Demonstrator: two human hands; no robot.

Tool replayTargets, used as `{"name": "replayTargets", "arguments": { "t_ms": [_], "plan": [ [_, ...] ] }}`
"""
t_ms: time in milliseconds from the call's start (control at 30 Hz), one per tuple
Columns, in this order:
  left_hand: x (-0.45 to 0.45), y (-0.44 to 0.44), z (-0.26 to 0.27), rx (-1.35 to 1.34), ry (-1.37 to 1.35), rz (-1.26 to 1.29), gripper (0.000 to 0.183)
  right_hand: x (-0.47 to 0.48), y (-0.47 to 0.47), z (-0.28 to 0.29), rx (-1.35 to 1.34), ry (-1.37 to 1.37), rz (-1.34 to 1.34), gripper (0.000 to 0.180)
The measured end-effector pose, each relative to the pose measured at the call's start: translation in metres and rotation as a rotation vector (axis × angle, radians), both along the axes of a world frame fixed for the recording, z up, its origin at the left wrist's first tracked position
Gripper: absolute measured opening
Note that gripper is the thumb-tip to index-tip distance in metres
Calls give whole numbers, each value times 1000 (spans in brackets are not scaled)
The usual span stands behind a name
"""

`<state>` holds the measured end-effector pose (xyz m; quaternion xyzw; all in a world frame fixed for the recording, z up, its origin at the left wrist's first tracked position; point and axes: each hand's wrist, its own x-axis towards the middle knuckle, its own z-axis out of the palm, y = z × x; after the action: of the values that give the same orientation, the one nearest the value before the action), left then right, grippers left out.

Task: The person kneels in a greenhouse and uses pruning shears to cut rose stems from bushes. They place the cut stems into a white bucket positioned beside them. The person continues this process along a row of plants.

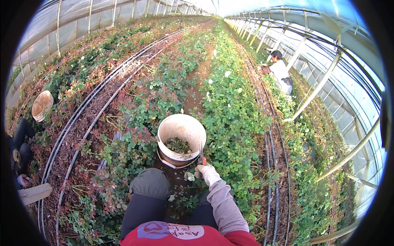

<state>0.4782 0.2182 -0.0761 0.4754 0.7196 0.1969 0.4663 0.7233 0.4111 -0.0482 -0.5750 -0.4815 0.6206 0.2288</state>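
My gloved right hand (208, 173) is closed around pruning shears (202, 155). Their metal blade points up and away from me, beside the right rim of a white plastic bucket (183, 124). Leafy cuttings (178, 145) lie in the bottom of this bucket, which stands on the soil just beyond my knees. A pale rose bloom (189, 176) shows just left of the gloved hand. My left hand is out of view. Green rose bushes (229, 138) grow close on the right of the bucket, and more rose foliage (143, 140) crowds its left side.
Irrigation hoses (87, 107) run along the bed at left, and further hoses (273, 172) at right. A co-worker (278, 72) is among plants ahead right. Another person (23, 147) sits at far left near a second bucket (42, 105). Slanted posts (318, 81) line the right side.
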Motion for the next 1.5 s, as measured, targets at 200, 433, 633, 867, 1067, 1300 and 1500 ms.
{"name": "replayTargets", "arguments": {
  "t_ms": [200,433,633,867,1067,1300,1500],
  "plan": [
    [-9,5,-2,4,-24,16,43,-29,1,0,14,19,5,26],
    [-9,7,-3,18,-51,16,44,-24,20,-13,38,-22,26,25],
    [-13,8,-5,21,-48,38,45,-29,15,0,-31,125,-33,25],
    [-7,10,-9,27,-48,34,45,-14,16,3,-47,122,-76,31],
    [-8,21,-12,35,-34,66,46,-16,56,39,90,142,-105,28],
    [-22,26,-25,27,-43,178,47,-50,183,75,408,-457,109,66],
    [-29,30,-28,15,-79,278,48,-65,287,30,525,-593,287,80]
  ]
}}
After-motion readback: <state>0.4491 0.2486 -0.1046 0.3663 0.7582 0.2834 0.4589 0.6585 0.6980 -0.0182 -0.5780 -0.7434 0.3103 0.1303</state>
